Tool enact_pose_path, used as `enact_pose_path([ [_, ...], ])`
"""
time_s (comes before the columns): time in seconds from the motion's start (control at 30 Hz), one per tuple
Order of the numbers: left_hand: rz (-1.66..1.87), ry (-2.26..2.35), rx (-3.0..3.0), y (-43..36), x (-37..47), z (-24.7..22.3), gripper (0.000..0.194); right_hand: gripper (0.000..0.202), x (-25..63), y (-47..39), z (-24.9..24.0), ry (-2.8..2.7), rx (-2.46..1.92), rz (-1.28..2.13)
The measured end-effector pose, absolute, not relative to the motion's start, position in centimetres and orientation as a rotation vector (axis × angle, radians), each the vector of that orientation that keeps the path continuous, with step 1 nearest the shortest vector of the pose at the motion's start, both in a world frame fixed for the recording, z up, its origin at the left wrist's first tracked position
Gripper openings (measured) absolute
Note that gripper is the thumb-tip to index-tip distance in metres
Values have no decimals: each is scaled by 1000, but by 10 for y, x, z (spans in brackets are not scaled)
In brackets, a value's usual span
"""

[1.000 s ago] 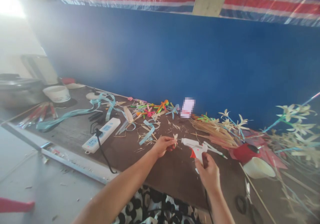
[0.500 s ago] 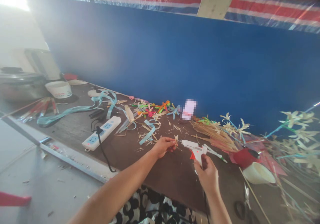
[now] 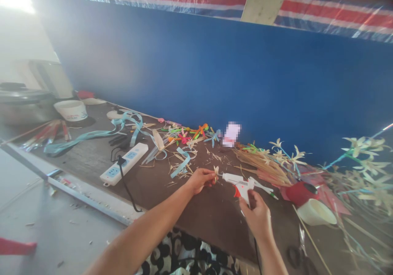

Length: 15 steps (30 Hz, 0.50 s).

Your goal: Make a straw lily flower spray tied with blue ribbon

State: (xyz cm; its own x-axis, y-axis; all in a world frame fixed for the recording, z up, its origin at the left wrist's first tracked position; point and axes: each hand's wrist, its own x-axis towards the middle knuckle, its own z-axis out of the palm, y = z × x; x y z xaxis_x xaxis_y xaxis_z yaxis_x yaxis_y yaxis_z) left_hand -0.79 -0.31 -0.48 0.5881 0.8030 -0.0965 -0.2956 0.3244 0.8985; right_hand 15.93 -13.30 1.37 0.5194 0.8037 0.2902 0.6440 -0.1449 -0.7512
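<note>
Near the front edge of the table [image 3: 196, 222], about midway along it, the person is holding two things close together. The left hand [image 3: 201, 179] is pinching a small pale straw flower [image 3: 216, 171] between closed fingertips, keeping it just above the wood. The right hand [image 3: 258, 215] is gripping the handle of a white glue gun [image 3: 241, 182], fist closed around it, with the nozzle pointing left and almost touching the flower; I cannot tell whether glue is coming out.

Judging by what is lying about, the work is well under way but far from finished. Toward the right end, many finished pale flowers on stems [image 3: 362, 160] are piling up, and a heap of loose straw [image 3: 264, 164] is lying just behind the gun, so plenty of material is waiting. Along the back edge, small coloured flowers [image 3: 190, 134] are sitting in a scatter, with blue ribbon [image 3: 92, 135] trailing toward the left end. A power strip [image 3: 124, 164] is lying near the front edge to the left of the hands, its black lead running off the table. Scissors [image 3: 302, 252] and a white cup [image 3: 316, 213] on its side are resting at the right front corner.
</note>
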Motion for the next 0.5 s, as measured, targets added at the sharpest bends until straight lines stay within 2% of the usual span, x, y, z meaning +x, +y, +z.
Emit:
enact_pose_path([
  [0.37, 815, 663, 1017, -2, -7, -5, 34, 42, 170, -143, 14, -1062, -1886, 314],
  [0.5, 817, 653, 1016, -2, -6, -4, 32, 46, 203, -151, -4, -810, -2004, 183],
])
